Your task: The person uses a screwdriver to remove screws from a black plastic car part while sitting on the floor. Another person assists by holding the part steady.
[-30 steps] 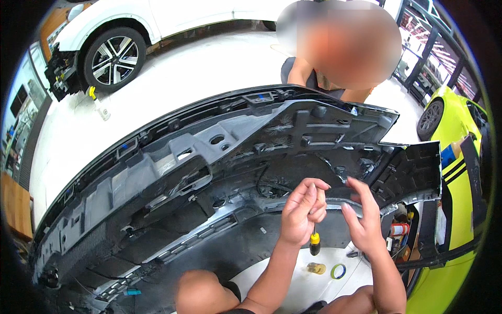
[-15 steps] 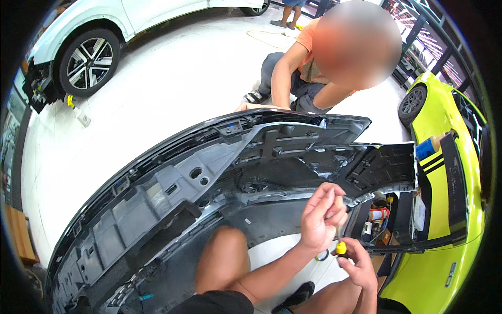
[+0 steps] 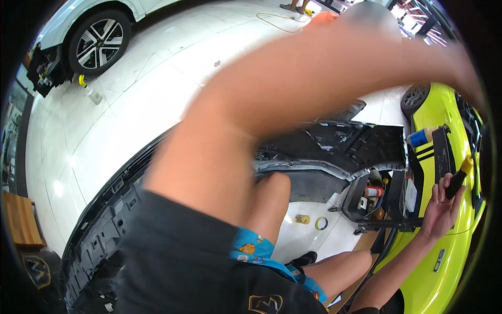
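My right hand (image 3: 440,208) is at the right, shut on a screwdriver (image 3: 459,177) with a black and yellow handle, held over the yellow-green car (image 3: 444,267). My left arm is raised across the middle of the view, large and blurred. It runs to the upper right rim, where the left hand passes out of sight. Behind the arm lies the black car bumper (image 3: 334,141), inner side up, mostly hidden. My bare knee (image 3: 272,196) is in front of it.
A black tool cart (image 3: 389,201) with cans stands between the bumper and the yellow-green car. A tape roll (image 3: 321,223) and a small yellow object (image 3: 301,219) lie on the white floor. A white car (image 3: 99,39) is parked at the upper left. Another person in orange (image 3: 324,18) is behind my arm.
My left arm has swung up across the view and left the bumper. My right hand has carried the screwdriver right, toward the yellow-green car. The view has tilted.
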Tool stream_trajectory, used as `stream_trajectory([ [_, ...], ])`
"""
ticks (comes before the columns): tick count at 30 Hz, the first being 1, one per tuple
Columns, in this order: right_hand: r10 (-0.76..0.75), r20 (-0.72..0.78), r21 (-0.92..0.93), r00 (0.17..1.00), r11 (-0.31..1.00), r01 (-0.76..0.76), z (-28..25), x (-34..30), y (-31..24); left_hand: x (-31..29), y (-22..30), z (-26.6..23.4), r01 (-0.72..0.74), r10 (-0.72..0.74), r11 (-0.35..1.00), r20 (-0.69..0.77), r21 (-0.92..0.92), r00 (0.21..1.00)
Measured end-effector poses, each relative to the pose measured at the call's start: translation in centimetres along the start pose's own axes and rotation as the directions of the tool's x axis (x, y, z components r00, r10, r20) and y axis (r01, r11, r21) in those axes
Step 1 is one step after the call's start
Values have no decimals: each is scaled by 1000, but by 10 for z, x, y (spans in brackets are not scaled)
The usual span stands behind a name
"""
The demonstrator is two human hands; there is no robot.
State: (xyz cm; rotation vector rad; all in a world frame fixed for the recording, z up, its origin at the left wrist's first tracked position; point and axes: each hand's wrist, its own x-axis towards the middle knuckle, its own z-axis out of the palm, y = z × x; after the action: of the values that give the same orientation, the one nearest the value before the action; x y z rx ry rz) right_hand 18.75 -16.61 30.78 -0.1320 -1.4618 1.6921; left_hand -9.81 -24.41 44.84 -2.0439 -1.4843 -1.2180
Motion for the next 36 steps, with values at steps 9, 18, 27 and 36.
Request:
stream_trajectory([
  [9,117,-26,-179,993,977,-120,-35,-90,40,-316,-79,-63,667,-719,694,218,271,660],
  [18,351,-420,42,837,929,-368,-31,-205,103,-337,-72,-22,834,-833,505,380,223,403],
  [27,566,-479,257,671,822,-509,-20,-281,164,-336,-70,-22,844,-848,485,359,228,390],
  [36,673,-516,413,530,738,-534,-8,-290,176,-339,-70,-21,794,-833,537,329,284,446],
])
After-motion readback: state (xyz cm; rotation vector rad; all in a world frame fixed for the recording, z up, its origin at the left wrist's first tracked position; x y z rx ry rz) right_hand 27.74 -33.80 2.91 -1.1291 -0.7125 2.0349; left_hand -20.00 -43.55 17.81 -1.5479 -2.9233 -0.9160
